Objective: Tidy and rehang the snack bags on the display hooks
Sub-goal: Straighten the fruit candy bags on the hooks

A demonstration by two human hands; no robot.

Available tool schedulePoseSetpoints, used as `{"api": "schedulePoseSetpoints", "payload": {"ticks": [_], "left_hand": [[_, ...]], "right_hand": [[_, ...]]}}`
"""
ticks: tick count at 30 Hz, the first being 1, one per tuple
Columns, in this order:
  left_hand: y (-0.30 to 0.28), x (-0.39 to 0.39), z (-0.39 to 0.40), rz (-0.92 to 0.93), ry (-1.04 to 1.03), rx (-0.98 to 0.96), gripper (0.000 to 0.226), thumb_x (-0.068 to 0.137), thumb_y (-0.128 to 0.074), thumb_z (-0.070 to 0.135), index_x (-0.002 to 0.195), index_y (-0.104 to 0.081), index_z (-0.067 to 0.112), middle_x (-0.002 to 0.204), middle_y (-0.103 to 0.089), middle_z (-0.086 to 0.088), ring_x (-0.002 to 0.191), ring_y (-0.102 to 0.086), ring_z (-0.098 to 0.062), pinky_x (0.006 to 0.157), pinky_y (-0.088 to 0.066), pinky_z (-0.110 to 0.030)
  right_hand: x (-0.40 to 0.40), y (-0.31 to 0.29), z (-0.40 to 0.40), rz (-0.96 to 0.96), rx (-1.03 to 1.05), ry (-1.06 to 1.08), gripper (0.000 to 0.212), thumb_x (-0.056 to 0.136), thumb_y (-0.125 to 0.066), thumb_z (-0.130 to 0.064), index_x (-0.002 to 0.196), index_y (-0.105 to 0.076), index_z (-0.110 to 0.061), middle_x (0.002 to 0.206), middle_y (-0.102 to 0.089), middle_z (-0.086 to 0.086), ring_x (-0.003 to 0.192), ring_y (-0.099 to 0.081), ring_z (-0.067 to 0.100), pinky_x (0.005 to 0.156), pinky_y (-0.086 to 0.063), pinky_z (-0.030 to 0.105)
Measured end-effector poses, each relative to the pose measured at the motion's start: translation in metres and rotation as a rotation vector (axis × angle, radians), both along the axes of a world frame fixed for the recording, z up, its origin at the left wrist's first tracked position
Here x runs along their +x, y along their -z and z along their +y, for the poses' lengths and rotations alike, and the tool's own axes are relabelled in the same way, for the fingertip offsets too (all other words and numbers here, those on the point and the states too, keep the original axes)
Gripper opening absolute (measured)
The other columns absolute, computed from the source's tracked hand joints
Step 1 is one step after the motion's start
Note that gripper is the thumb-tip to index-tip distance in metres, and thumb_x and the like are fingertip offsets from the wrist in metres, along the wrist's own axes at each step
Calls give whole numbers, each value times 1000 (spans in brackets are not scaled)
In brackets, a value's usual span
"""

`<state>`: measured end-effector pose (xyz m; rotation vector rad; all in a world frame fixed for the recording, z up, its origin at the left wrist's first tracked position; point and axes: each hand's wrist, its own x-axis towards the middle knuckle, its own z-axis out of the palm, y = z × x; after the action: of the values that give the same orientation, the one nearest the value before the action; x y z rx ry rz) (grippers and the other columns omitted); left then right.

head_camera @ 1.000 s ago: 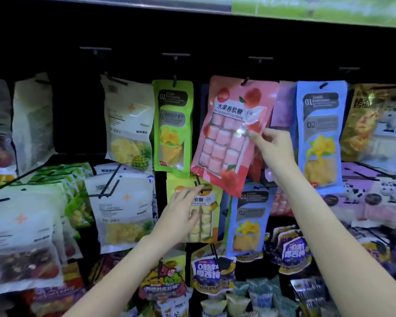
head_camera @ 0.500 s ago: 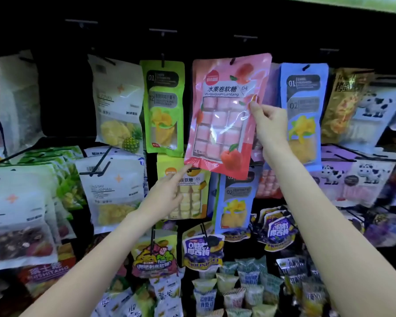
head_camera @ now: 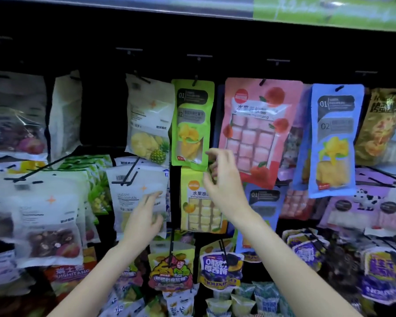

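1. We are looking at the pink plastic snack bag printed with pink candy cubes and peaches (head_camera: 253, 131), hanging upright from a black wire display hook (head_camera: 262, 82) at upper centre of the frame; we judge this bag to be hung.

2. Our right hand (head_camera: 224, 179) is hovering at centre frame, just in front of the lower left corner of that pink bag and the bottom edge of the green plastic mango bag (head_camera: 192, 122). Its fingers (head_camera: 215, 154) are loosely curled and gripping nothing that we can see; whether they are touching the green bag, we cannot tell.

3. Our left hand (head_camera: 144, 216) is reaching at lower centre-left, its fingers (head_camera: 154, 197) straight and spread against the front of the white plastic dried-fruit bag (head_camera: 137, 197), pinching nothing.

4. To do the next step well, we are judging that each bag should be steadied by its lower edge, squared to face forward, and released only once its punched hole is sitting fully on the hook.

5. The white pineapple bag (head_camera: 146, 124) at upper centre-left is hanging tilted, so it probably needs straightening.

6. As for contents: the pink bag is showing pale pink cubes through its window, the yellow plastic bag (head_camera: 200, 202) below is showing yellow cubes, the green and the blue plastic bag (head_camera: 334, 138) are showing yellow dried fruit.
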<state>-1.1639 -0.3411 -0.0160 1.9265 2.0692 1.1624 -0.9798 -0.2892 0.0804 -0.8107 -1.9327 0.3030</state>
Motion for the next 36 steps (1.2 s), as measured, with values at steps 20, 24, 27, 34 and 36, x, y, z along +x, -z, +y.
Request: {"api": "schedulePoseSetpoints", "payload": {"ticks": [20,24,27,34,36], "left_hand": [[10,-90,-69,109,-345,149,59,82,-58,-8,137,-44,9,134,-46,-13,123,-41,-27,97,-30,-29],[14,-78,-70,75,-358,153,57,86,-55,-5,138,-42,11,134,-44,-10,121,-40,-22,95,-30,-26],[17,-72,-72,78,-354,161,56,88,-53,-2,139,-41,16,136,-42,-5,121,-39,-18,93,-33,-26],[8,-59,-73,21,-347,255,51,90,-54,16,138,-39,25,129,-39,10,114,-48,-18,91,-45,-37],[1,-57,-65,71,-320,283,54,87,-50,34,138,-36,28,130,-36,12,122,-38,-8,100,-36,-35]], "right_hand": [[-144,68,80,-460,-361,27,57,89,-60,-18,138,-33,-11,139,-28,14,122,-35,32,95,-37,37],[-143,72,83,-351,-456,-88,21,90,-58,-13,106,-56,0,90,-51,9,76,-50,23,62,-33,30],[-136,77,67,-343,-347,-181,31,89,-54,-11,64,-36,-11,61,-33,3,56,-31,17,51,-19,31],[-90,54,29,-361,26,-323,22,92,-52,-16,73,-40,-15,69,-39,-8,62,-40,12,56,-31,21],[-85,37,22,-349,97,-361,18,93,-52,-16,77,-43,-16,76,-45,-6,68,-46,17,59,-38,33]]}}
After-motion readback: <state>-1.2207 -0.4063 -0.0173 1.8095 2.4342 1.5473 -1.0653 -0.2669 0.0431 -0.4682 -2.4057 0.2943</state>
